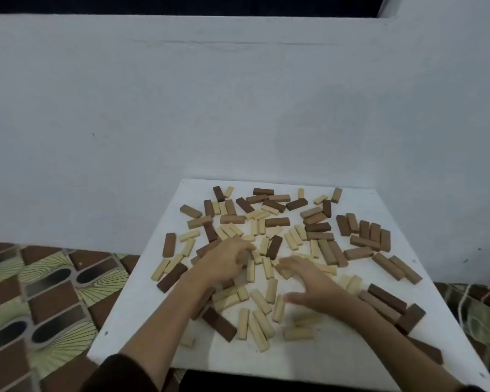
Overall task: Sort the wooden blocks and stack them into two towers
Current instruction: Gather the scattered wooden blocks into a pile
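Head view:
Board: a white square board lies on a patterned brown and green floor, its far edge against a grey-white wall.
Blocks: short pale wooden blocks, longer mid-brown wooden blocks and dark brown wooden blocks lie flat and mixed all over the board.
Left hand: the left hand sits mid-board, fingers curled down onto pale blocks; whether it grips 1 cannot be told.
Right hand: the right hand is blurred, fingers spread and bent, palm down just over pale blocks, holding nothing visible.
Edges: blocks reach close to the far edge; brown blocks sit at the right edge; 1 pale block lies near the left edge.
Open room: bare board shows between the forearms along the near edge and at the near left corner.
Sleeve: a dark sleeve covers the left forearm.
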A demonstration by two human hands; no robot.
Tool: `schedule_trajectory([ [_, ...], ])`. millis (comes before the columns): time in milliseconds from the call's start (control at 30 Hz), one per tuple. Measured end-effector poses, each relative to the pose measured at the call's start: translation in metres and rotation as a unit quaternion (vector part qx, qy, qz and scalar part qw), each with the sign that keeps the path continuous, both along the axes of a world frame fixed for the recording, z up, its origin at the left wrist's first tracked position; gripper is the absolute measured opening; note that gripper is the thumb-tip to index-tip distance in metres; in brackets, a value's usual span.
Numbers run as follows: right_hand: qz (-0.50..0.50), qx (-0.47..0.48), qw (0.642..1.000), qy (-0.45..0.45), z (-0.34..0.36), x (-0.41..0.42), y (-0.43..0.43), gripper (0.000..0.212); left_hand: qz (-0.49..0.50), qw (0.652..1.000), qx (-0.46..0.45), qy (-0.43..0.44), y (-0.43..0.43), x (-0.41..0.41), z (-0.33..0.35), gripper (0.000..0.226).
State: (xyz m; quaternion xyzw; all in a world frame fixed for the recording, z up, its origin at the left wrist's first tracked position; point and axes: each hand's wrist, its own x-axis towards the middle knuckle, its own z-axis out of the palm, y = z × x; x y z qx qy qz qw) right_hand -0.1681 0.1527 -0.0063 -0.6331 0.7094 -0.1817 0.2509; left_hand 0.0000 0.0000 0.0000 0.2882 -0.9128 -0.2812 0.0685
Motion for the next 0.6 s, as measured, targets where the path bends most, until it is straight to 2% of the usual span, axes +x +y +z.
schedule_trajectory([
  [167,0.096,0.133,0.982,0.094,-0.005,0.018,0.012,0.099,-0.017,0.993,-0.069,-0.092,0.008,0.019,-0.013,0.062],
  [267,0.135,0.164,0.964,0.159,-0.012,0.019,0.009,0.11,-0.051,0.984,-0.101,-0.137,0.005,0.029,-0.017,0.07],
  [467,0.151,0.145,0.96,0.186,-0.022,0.011,-0.007,0.099,-0.082,0.979,-0.06,-0.179,0.0,0.036,-0.022,0.073],
  [600,0.147,0.109,0.966,0.182,-0.024,0.005,-0.014,0.081,-0.09,0.98,-0.052,-0.171,0.001,0.037,-0.02,0.073],
])
